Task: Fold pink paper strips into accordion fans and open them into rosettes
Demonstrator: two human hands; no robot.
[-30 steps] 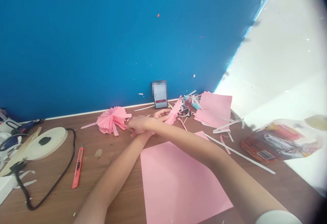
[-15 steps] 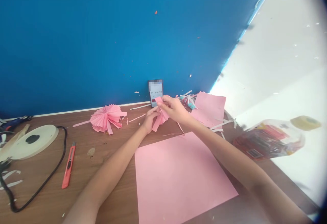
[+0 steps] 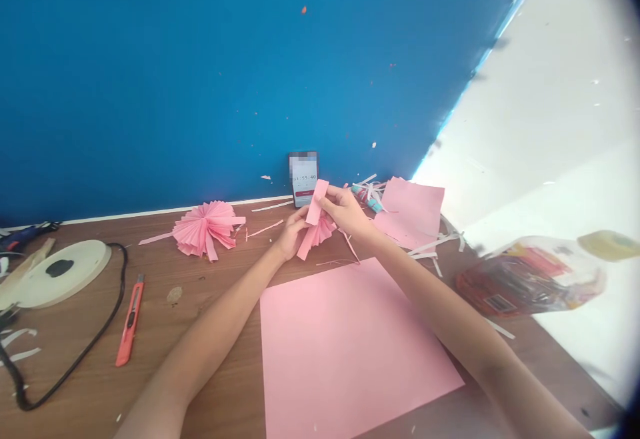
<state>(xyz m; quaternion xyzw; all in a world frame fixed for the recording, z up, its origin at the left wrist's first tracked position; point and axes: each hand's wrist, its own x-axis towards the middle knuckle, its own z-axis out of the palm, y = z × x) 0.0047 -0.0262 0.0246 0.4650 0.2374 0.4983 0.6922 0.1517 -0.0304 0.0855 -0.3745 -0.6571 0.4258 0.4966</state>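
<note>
My left hand (image 3: 294,232) is closed on a pleated pink paper fan (image 3: 320,235), whose folds spread below my fingers. Between the fingertips of my right hand (image 3: 346,209) is a flat pink paper strip (image 3: 317,203), standing at a tilt against the top of the fan. Whether the strip is joined to the fan, I cannot tell. A large pink paper sheet (image 3: 350,352) lies on the table under my forearms. To the left rests a round pleated pink paper rosette (image 3: 206,229) with loose strips sticking out.
A phone (image 3: 303,182) showing a timer leans on the blue wall. At left are a red box cutter (image 3: 131,322), a black cable (image 3: 95,352) and a white disc (image 3: 75,275). Pink paper pieces (image 3: 415,209), white scraps and a clear plastic bag (image 3: 530,275) lie right.
The pink strip has turned so its flat face shows more, and it stands lower across the fan. My right hand has shifted slightly right; my left hand keeps its grip.
</note>
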